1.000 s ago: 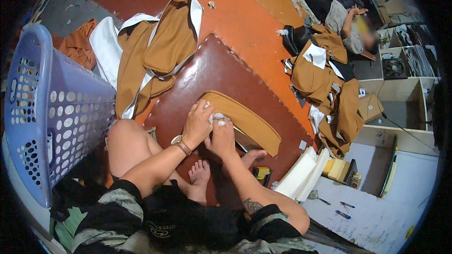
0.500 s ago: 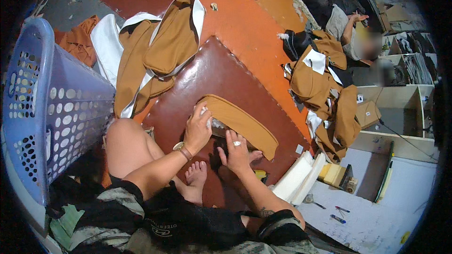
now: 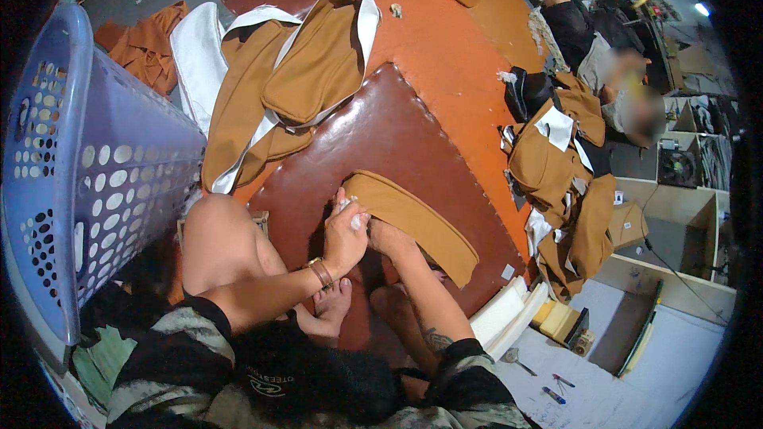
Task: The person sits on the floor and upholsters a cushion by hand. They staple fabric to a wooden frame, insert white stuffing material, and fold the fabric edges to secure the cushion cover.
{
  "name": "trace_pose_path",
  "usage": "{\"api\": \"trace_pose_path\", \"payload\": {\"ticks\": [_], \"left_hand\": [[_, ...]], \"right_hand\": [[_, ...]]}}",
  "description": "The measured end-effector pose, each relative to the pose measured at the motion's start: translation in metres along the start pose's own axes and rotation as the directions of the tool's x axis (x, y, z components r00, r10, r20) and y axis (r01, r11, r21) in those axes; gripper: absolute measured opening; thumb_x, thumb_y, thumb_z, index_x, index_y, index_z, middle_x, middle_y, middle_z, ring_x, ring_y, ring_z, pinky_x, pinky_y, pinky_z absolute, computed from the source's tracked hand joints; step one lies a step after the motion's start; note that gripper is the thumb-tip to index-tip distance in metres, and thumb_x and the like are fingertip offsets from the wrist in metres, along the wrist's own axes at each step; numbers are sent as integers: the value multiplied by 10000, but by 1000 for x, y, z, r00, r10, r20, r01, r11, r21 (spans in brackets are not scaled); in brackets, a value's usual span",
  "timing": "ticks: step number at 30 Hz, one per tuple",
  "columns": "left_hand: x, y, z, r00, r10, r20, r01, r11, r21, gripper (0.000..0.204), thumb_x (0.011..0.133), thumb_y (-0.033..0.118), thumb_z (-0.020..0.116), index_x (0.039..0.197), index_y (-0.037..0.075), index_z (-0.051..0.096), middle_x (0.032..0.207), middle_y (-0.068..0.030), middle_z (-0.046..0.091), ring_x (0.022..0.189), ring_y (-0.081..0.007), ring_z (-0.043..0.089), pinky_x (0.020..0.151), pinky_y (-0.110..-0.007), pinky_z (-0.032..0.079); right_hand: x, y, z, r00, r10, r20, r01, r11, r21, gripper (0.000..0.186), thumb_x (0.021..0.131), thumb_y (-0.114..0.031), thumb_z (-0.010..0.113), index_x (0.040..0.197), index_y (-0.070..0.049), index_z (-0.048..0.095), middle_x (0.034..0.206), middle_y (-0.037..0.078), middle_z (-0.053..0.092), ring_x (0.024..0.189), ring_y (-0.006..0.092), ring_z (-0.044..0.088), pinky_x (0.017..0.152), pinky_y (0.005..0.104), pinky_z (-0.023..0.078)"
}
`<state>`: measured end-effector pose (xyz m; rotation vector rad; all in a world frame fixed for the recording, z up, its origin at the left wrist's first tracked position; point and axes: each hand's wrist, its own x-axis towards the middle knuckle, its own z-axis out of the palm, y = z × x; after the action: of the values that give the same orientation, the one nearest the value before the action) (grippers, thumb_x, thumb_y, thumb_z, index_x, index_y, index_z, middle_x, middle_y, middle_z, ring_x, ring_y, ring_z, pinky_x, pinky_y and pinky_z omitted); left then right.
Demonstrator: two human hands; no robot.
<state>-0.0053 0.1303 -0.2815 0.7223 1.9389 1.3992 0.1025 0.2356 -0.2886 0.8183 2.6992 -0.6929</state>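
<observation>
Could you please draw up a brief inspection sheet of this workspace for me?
Surface: glossy brown mat on an orange floor covering; light reflects off the mat.
Job's things: curved tan piece on the mat; white stuffing at its near left end.
Clutter: white-edged tan fabric beyond the blue basket; another tan pile at right.
Hands: left hand grips the stuffing; right hand is at the tan piece's near edge, fingers hidden.
Cables: dark cable by the shelving.
Surroundings: another person, upper right.
</observation>
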Motion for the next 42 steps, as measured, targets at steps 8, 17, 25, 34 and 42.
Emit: {"api": "trace_pose_path", "payload": {"ticks": [8,17,25,34,42], "left_hand": [[-8,-1,-2,997,-79,-23,79,997,-27,180,948,85,701,1100,6,755,1430,-383,543,1417,-474,513,1111,-472,479],[-3,2,6,998,-57,-8,56,994,-96,191,931,114,724,1097,27,764,1487,-411,489,1375,-483,544,1088,-479,503],[-1,-12,2,996,-81,-37,78,995,-63,178,922,132,743,1071,39,767,1473,-406,505,1362,-473,559,1089,-482,499],[5,-1,8,999,-50,-2,49,995,-91,154,927,113,734,1061,40,757,1524,-411,447,1384,-523,513,1135,-496,464],[7,-10,4,997,-70,-7,70,996,-47,150,923,119,747,1046,35,767,1493,-417,474,1398,-492,518,1176,-492,424]], "right_hand": [[-51,7,9,903,-207,-377,262,960,101,550,910,-291,732,1411,-88,628,1320,199,699,1227,405,657,1055,510,506],[-17,-4,14,972,220,81,-214,974,-78,375,942,-334,686,1197,-58,689,1198,232,733,1139,401,693,953,520,547],[-35,-12,1,979,-19,-205,45,992,120,404,924,-263,713,1282,-78,685,1218,224,737,1157,417,686,1006,533,522],[2,5,0,955,260,145,-259,966,-24,464,904,-350,721,1244,-36,705,1201,236,734,1126,432,687,983,527,531],[-9,-7,-1,965,260,26,-262,959,106,366,907,-305,717,1148,-31,740,1195,264,723,1119,451,679,951,538,538]]}}
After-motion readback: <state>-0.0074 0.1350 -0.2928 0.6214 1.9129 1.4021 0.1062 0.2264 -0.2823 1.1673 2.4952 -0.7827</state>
